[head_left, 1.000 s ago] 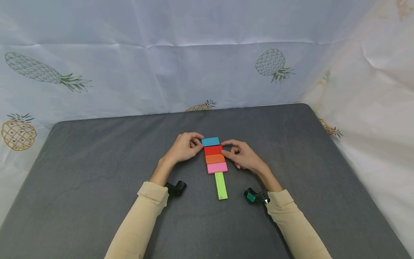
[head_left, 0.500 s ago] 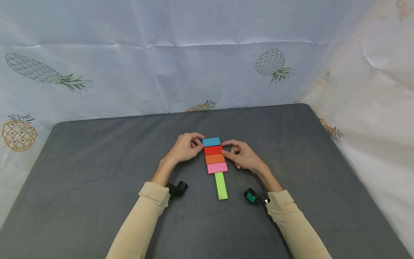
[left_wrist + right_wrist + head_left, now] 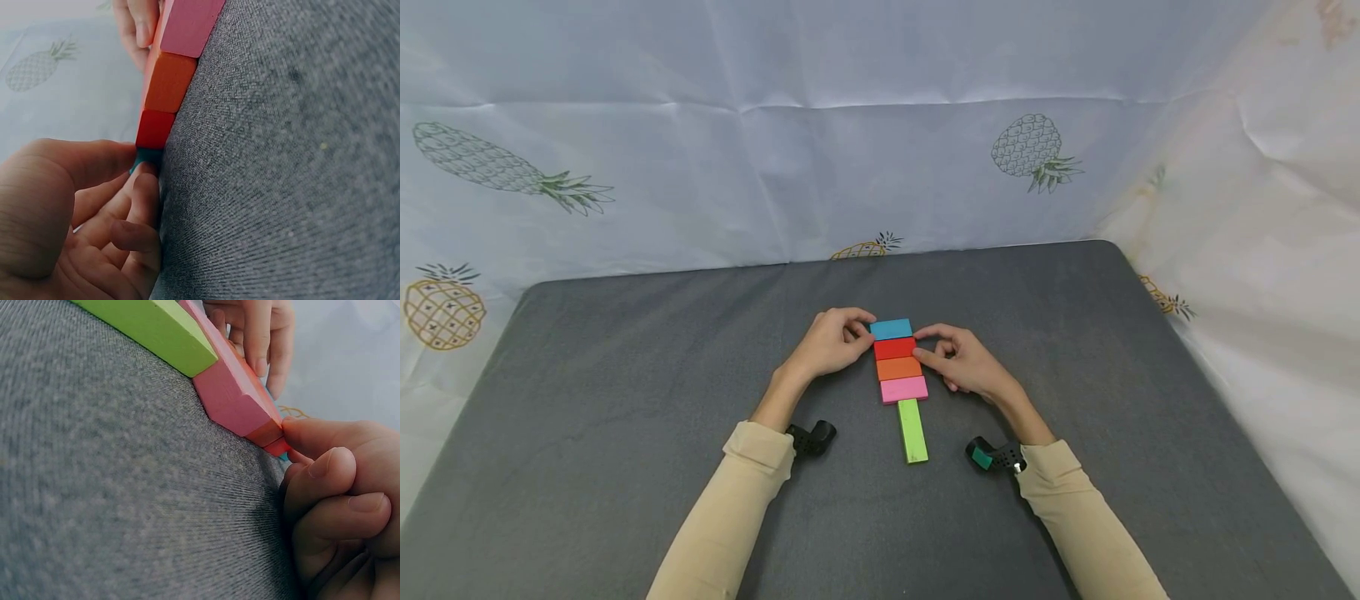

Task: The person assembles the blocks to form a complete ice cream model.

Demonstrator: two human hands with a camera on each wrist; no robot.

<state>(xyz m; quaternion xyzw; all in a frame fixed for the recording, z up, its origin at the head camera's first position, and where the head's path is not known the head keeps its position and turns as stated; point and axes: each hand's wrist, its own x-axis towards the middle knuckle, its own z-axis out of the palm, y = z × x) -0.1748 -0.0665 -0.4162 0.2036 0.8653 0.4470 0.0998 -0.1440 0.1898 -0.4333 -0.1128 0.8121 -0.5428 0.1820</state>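
Observation:
In the head view, a row of coloured wooden blocks lies on the grey cloth: a blue block (image 3: pixel 891 330) at the far end, then a red block (image 3: pixel 895 348), an orange block (image 3: pixel 898 368) and a pink block (image 3: pixel 904 389). A lime green block (image 3: pixel 912 431) extends lengthwise from the pink one toward the person. My left hand (image 3: pixel 831 340) pinches the blue block's left end between thumb and index finger. On the other side, my right hand (image 3: pixel 962 358) touches the row's right side near the red block with thumb and index fingertips, its other fingers curled.
Grey cloth (image 3: pixel 625 400) covers the table under the blocks. A white pineapple-print curtain (image 3: pixel 715 183) hangs behind the table and along its right side. Black wrist cameras (image 3: pixel 811 437) sit beside both beige sleeves.
The blue block and my left hand have shifted slightly to the right, bringing the block closer in line with the red one. My right hand and the other blocks look still.

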